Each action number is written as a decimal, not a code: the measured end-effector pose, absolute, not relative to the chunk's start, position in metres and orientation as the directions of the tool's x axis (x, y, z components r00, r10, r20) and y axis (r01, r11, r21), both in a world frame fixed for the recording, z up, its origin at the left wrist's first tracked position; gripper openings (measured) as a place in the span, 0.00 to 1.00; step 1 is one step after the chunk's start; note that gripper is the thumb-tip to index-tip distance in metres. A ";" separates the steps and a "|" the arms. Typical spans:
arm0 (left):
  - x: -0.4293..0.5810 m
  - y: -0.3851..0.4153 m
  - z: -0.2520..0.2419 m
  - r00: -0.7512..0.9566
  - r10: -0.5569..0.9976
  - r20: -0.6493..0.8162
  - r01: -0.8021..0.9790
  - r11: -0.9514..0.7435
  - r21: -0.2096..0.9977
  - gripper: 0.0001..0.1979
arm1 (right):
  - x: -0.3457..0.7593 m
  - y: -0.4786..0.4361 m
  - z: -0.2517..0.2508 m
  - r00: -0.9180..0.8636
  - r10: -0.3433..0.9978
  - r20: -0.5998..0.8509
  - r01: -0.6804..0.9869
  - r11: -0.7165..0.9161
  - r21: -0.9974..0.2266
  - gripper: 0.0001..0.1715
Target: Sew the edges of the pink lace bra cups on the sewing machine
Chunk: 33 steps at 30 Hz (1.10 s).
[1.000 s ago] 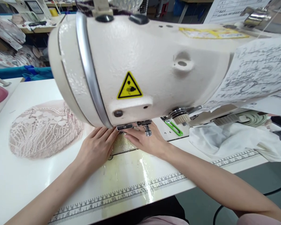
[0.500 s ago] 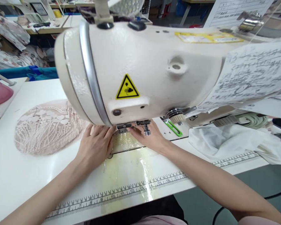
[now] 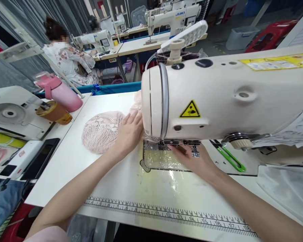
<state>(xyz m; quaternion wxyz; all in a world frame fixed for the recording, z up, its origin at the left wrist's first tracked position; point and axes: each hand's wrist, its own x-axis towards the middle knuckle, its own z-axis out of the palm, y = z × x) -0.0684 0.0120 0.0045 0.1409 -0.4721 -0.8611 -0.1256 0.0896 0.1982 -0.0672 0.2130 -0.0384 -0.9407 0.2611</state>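
Pale pink lace fabric (image 3: 101, 132) lies bunched on the white table, left of the sewing machine head (image 3: 192, 97). My left hand (image 3: 130, 132) rests flat on the lace's right part, fingers stretched out towards the back. More lace runs behind that hand and in under the head. Beneath the head, my right hand (image 3: 197, 159) is beside the presser foot area, just right of the needle. Machine parts cover most of its fingers, so I cannot see whether they hold anything. Green-handled thread snips (image 3: 231, 159) lie to its right on the machine bed.
A ruler strip (image 3: 166, 213) runs along the table's front edge. White cloth (image 3: 288, 191) lies at the right. A pink bottle (image 3: 63, 92), an amber cup (image 3: 57, 114) and a dark phone-like slab (image 3: 41, 158) stand or lie left. Another person (image 3: 68, 60) sits beyond.
The view has swung left and up. My left hand has moved from beside the needle area leftwards onto the lace, and its fingers have straightened. My right hand stays under the machine head.
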 end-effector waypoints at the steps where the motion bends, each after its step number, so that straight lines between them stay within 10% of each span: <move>1: -0.068 0.001 0.005 -0.554 0.743 0.376 0.817 0.572 0.074 0.21 | 0.089 0.198 -0.067 -0.908 0.196 0.371 -0.024 0.858 -0.513 0.17; 8: -0.075 -0.060 0.006 -0.810 0.443 0.384 0.540 0.818 0.196 0.21 | 0.089 0.194 -0.060 -0.911 0.244 0.332 0.021 0.833 -0.553 0.17; 33: -0.071 -0.094 0.037 -0.900 0.185 0.394 0.428 0.543 0.722 0.25 | 0.091 0.192 -0.040 -0.909 0.194 0.368 -0.004 0.881 -0.474 0.15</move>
